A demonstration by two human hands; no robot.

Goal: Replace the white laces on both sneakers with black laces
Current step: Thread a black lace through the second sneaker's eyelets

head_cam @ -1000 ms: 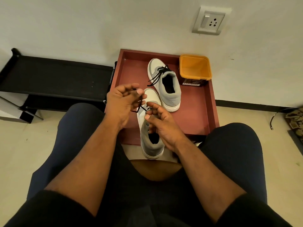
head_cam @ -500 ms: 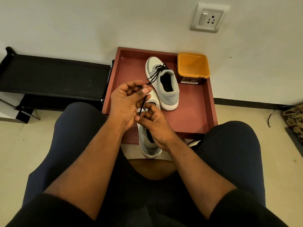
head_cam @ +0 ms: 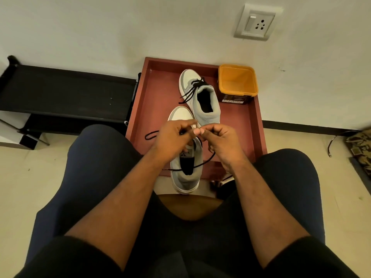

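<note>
Two grey-and-white sneakers lie on a red tray. The far sneaker carries a black lace, its ends loose on the left. The near sneaker hangs over the tray's front edge. My left hand and my right hand meet above its middle, each pinching the near sneaker's black lace. One end of that lace loops out to the left of my left hand, the other runs across the shoe's opening. The eyelets are hidden under my hands.
An empty orange tub stands in the tray's back right corner. A black low rack sits to the left against the wall. A wall socket is above. My knees flank the tray, and a cable lies on the floor at right.
My hands have dropped lower and spread slightly, fingertips now meeting over the near sneaker. The lace ends have swung out, one to the left, one across the shoe's opening.
</note>
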